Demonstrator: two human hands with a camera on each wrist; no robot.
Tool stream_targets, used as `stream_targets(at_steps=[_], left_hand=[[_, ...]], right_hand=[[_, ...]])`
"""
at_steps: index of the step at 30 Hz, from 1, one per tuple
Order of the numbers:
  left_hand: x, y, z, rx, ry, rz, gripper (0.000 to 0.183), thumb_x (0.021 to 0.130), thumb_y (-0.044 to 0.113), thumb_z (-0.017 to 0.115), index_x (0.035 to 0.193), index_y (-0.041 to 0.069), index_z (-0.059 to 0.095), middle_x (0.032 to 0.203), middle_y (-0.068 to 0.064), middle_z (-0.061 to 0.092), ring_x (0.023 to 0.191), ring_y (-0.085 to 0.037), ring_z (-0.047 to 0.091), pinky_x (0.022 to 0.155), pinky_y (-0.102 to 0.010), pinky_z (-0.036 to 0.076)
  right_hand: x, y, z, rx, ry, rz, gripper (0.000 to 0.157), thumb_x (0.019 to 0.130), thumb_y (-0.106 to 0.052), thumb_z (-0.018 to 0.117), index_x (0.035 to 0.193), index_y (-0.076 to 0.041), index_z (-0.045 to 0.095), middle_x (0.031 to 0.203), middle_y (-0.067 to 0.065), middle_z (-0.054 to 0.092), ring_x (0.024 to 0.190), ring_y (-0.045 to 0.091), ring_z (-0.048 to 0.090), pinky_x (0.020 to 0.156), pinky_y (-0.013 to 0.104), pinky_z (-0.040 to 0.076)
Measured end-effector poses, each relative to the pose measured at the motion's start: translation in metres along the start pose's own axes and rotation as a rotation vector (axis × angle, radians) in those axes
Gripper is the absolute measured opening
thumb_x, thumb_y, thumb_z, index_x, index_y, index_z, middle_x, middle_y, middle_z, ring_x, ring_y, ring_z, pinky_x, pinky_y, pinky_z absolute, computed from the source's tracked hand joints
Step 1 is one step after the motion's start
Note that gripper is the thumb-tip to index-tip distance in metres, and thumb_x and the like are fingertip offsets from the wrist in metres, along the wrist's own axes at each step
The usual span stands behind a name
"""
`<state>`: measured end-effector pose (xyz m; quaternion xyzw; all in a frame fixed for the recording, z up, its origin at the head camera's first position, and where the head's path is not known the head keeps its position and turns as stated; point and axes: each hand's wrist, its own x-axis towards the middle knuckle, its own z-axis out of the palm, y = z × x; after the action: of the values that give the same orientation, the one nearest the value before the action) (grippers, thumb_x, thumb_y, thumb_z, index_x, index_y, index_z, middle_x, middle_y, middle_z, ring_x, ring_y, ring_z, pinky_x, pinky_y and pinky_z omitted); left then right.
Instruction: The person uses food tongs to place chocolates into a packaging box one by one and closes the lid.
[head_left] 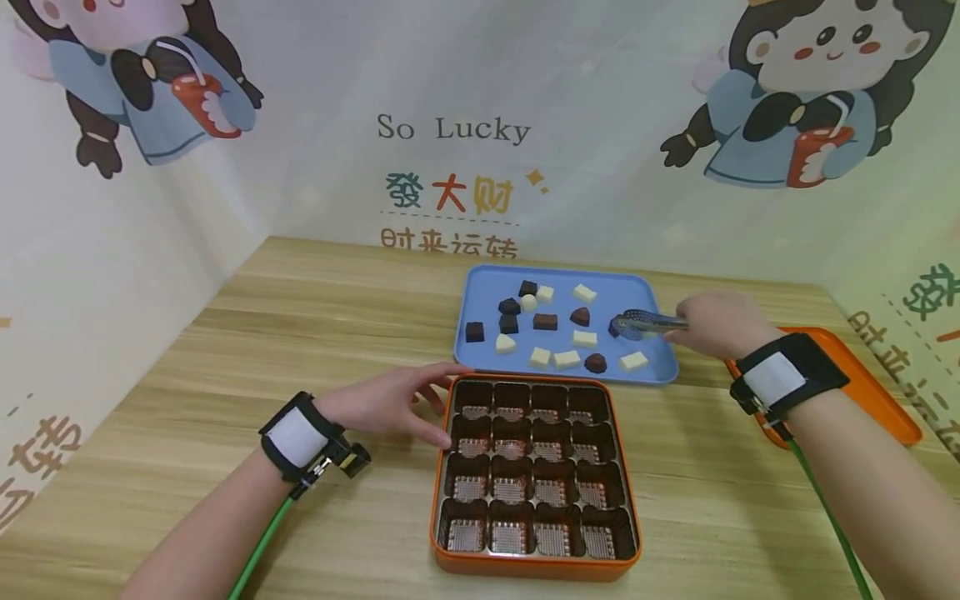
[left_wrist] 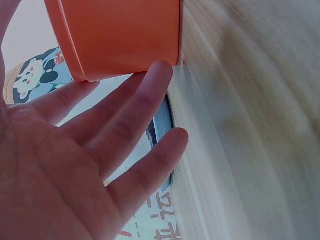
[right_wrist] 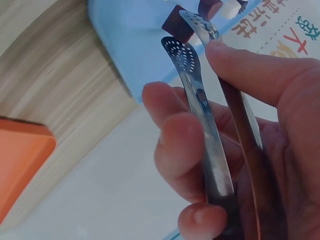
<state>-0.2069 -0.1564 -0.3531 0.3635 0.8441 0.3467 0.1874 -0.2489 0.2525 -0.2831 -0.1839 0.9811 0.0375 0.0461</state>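
Ideally, the right hand (head_left: 720, 323), its grip curled round one pair of tongs (head_left: 651, 322), should set both tips low on the dark sweet (right_wrist: 176, 22) at the blue tray's (head_left: 486, 287) right side and squeeze gently, while the left hand (head_left: 390, 402), fingers loosely extended, steadies the orange box (head_left: 536, 568); whether the tips touch the sweet, I cannot tell. Counted, that single tray carries eight dark sweets and eight white sweets (head_left: 585, 339), and the one box has sixteen compartments (head_left: 512, 490).
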Motion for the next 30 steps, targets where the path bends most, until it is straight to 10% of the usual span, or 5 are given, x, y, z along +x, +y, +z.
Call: stream_targets(at_steps=[17,30], left_hand=[[0.001,-0.002,0.001,0.005,0.000,-0.010,0.085,0.070,0.047,0.071,0.141,0.027,0.028,0.132,-0.003,0.042,0.104,-0.013,0.050,0.085,-0.034,0.041],[0.000,0.000,0.001,0.013,0.001,-0.009,0.086,0.070,0.048,0.072,0.141,0.026,0.028,0.130,-0.002,0.044,0.102,-0.012,0.051,0.086,-0.033,0.041]], right_hand=[[0.024,-0.010,-0.035,-0.078,-0.177,0.112,0.035,0.080,-0.036,0.061,0.057,-0.012,0.051,0.056,0.000,0.049,0.052,0.015,0.045,0.052,0.030,0.036],[0.037,-0.020,-0.044,-0.116,-0.144,0.101,0.031,0.078,-0.029,0.062,0.056,-0.013,0.049,0.053,-0.002,0.048,0.052,0.014,0.046,0.054,0.031,0.037]])
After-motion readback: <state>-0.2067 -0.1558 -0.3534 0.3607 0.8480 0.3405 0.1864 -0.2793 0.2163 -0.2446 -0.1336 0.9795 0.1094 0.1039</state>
